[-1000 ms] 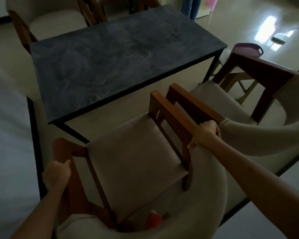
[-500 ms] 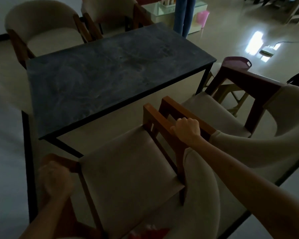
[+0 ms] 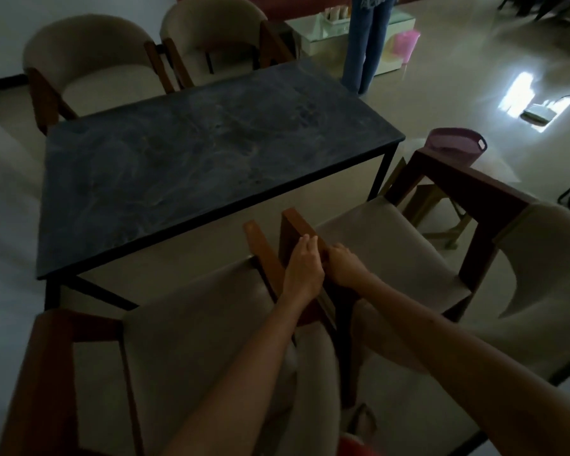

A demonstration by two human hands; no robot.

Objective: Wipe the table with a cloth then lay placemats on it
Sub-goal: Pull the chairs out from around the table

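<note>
The dark marbled table (image 3: 211, 159) stands ahead with nothing on its top. Two beige chairs with wooden arms are pulled out on its near side. My left hand (image 3: 305, 268) and my right hand (image 3: 344, 266) sit side by side on the left wooden armrest (image 3: 297, 225) of the right-hand chair (image 3: 392, 251). The fingers of both hands curl over that armrest. My left forearm crosses over the near chair (image 3: 195, 340). No cloth or placemat shows in this view.
Two more beige chairs (image 3: 89, 70) stand at the table's far side. A purple basin (image 3: 454, 144) sits on a stool to the right. A person's legs (image 3: 364, 51) are beyond the far right corner, beside a pink bag (image 3: 407, 44).
My left hand left the near chair's left arm and crossed over to the right chair's armrest. My right hand shifted onto that same armrest. The view tilted up.
</note>
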